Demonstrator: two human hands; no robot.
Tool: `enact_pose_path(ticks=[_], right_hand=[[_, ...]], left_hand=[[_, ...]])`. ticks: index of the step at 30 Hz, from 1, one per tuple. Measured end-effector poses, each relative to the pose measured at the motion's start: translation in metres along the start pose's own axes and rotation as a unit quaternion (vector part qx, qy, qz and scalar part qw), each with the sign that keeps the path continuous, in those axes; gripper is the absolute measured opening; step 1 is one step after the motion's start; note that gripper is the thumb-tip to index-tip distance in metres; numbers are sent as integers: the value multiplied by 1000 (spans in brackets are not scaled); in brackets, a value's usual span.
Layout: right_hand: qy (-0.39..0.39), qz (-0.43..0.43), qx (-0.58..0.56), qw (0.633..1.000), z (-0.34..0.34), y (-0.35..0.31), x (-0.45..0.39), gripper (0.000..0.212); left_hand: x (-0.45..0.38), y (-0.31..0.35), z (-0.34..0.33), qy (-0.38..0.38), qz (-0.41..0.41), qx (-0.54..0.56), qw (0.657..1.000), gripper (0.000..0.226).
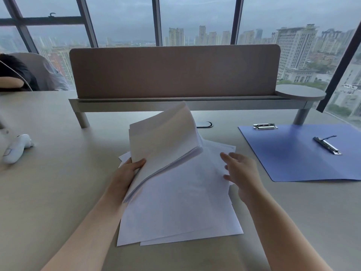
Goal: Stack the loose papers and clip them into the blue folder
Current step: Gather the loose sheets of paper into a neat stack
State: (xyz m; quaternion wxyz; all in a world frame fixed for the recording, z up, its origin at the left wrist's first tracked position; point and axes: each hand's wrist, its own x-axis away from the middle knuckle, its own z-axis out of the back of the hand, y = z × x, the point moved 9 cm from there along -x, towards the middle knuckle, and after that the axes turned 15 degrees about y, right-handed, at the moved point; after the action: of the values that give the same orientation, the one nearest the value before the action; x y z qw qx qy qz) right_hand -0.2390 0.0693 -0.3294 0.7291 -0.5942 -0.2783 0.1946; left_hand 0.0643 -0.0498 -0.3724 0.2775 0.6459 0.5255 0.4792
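Loose papers [175, 202]: plain white paper, matt, smooth. Blue folder [293, 157] at 3 o'clock: matt smooth card or plastic, can't tell which. Clips [327, 145] on it: shiny metal. Bench [58, 192]: smooth matt beige top. Divider panel [173, 71] at 12 o'clock: matt, felt-like cloth.

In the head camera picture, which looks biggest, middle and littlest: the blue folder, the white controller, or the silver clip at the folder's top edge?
1. Blue folder, by far the largest.
2. White controller.
3. Silver clip, looks a bit smaller, though it lies farther from the camera, so these two are unsure.
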Motion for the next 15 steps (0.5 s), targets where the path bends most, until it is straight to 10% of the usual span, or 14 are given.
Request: enact_pose_path(ticks=[15], right_hand=[[-51, -60, -31, 996, -6, 19, -3, 52]], left_hand=[[18, -16, -58, -29, -23, -77, 996, 32]])
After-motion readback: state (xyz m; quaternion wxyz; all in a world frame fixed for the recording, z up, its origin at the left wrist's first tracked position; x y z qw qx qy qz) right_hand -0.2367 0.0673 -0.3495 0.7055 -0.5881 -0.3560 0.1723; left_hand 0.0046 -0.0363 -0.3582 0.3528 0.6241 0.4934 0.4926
